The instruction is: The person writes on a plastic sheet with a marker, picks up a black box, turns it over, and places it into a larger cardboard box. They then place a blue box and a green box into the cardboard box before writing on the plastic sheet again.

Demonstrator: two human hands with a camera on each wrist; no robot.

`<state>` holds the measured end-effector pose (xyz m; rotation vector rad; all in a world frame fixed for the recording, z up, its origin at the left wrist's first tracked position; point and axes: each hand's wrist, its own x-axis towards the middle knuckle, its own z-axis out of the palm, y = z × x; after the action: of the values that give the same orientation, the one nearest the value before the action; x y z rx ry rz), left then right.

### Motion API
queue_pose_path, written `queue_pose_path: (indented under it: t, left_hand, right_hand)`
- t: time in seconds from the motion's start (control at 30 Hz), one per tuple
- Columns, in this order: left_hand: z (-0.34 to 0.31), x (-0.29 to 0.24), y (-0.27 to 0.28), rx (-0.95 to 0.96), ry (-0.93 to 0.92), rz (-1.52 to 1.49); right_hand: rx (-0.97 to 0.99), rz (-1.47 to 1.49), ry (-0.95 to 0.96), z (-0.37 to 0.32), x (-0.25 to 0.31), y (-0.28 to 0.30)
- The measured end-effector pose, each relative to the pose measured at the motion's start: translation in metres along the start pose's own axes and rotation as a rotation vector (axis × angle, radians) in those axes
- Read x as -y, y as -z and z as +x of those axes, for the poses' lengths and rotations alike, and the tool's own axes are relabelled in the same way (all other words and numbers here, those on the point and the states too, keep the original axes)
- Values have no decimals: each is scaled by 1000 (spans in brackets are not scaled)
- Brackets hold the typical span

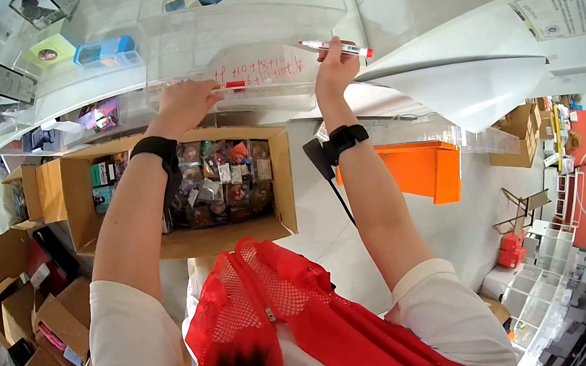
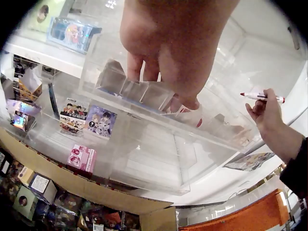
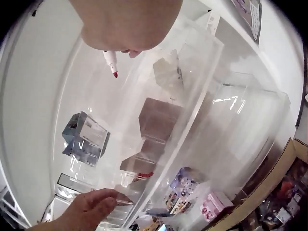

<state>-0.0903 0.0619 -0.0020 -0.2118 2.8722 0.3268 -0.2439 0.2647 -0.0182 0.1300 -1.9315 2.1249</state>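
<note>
My left hand (image 1: 185,106) is at the front of a clear acrylic display case (image 2: 139,113), fingers curled. Beyond its fingertips in the right wrist view sticks out a corner of a clear plastic piece (image 3: 124,198), which the fingers pinch. A small red piece (image 1: 234,85) shows right beside this hand in the head view. My right hand (image 1: 337,72) pinches a white marker (image 1: 334,47) with red ends, held up over the shelf. Red handwriting (image 1: 260,70) shows between the hands; most of the left fingers are hidden in the left wrist view.
A cardboard box (image 1: 284,184) of small packaged goods stands below the case. Boxed figures, one in a blue box (image 1: 105,53), sit on the shelf at the left. An orange bin (image 1: 421,170) is at the right, and cardboard cartons (image 1: 45,360) lie at the lower left.
</note>
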Motion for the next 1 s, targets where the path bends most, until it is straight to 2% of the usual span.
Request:
queue_pose_path:
  t: [0.13,0.43,0.53,0.57,0.67,0.77,0.87,1.0]
  left_hand:
    - [0,2,-1,1,-12,-31]
    - [-2,2,-2,-33,-20,-40]
    - [-1,0,0,-21,-2,-40]
    - [-1,0,0,-21,8,-39]
    - [-1,0,-1,-28,6,-37]
    - [-1,0,-2,-36,16,-22]
    - [-2,0,-2,-53,4,-5]
    - [0,1,-8,-73,25,-52]
  right_hand:
    - [-19,190,-69,2,-3,1]
    - [38,109,-89,3,-4,3]
    - [217,-111,144,-4,-8,1]
    - [254,-241,422,-3,-14,-4]
    - [674,-632,754,-16,4,-14]
    - [758,-793,1035,-33,32,-39]
    - [830,-1265,1059,-41,23,-58]
    - [970,-1356,921,-41,27,-69]
